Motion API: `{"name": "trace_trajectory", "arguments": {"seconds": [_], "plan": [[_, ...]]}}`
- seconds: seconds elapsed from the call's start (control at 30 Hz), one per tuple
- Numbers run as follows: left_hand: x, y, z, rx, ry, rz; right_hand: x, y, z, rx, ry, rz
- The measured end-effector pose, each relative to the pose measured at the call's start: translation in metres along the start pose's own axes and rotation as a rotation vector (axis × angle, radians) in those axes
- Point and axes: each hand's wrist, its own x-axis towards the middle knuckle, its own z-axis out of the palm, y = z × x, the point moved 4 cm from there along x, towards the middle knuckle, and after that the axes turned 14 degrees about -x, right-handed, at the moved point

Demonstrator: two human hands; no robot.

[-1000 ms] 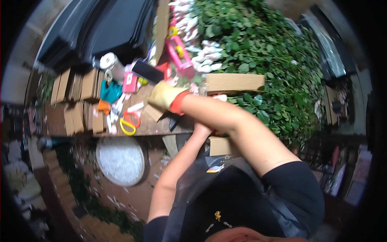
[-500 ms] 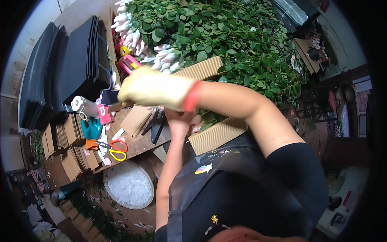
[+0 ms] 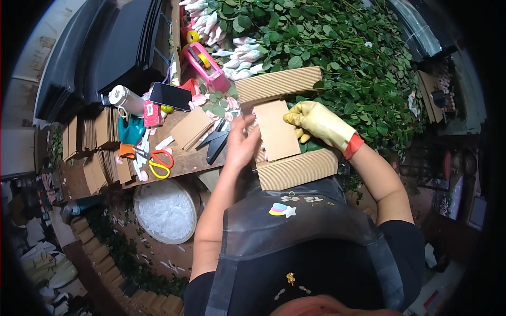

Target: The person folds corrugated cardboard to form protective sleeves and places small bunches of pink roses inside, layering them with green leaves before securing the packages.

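Note:
A flat brown cardboard sheet (image 3: 275,131) lies over pink roses in a ribbed corrugated cardboard wrap (image 3: 298,171). My right hand (image 3: 316,124), in a yellow rubber glove with a red cuff, pinches the sheet's right edge. My bare left hand (image 3: 243,143) is curled at the left edge of the wrap, thumb up beside the sheet; its fingertips are partly hidden. The wrap's far flap (image 3: 279,84) stands spread beyond the sheet. Pink petals peek out along the sheet's left edge, and most of the blooms are covered.
Leafy rose stems (image 3: 327,52) heap the far side. To the left are a pink tape dispenser (image 3: 208,66), a phone (image 3: 170,96), cardboard sheets (image 3: 191,128), black scissors (image 3: 215,142), red-and-yellow-handled scissors (image 3: 161,162) and a bottle (image 3: 126,100). A tub of white pieces (image 3: 166,210) stands below the table edge.
My right hand has come back from the left, near the cardboard stack, to the right side of the wrap. A cardboard sheet now covers the roses. The view has shifted slightly.

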Motion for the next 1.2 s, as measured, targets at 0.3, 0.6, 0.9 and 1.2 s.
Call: {"name": "trace_trajectory", "arguments": {"seconds": [0.3,0.6,0.9,1.2], "plan": [[0.010,0.095,0.040,0.733,-0.543,0.302,-0.008,0.006,-0.009,-0.111,0.094,-0.106],[0.042,0.099,0.053,1.010,-0.670,-0.129,-0.148,-0.020,-0.038,-0.466,-0.133,-0.460],[0.045,0.095,0.062,1.015,-0.734,-0.012,-0.120,0.122,0.001,-0.489,0.263,-0.385],[0.077,0.041,0.035,1.107,-0.767,-0.026,-0.098,-0.022,-0.010,-0.850,0.884,-1.051]]}}
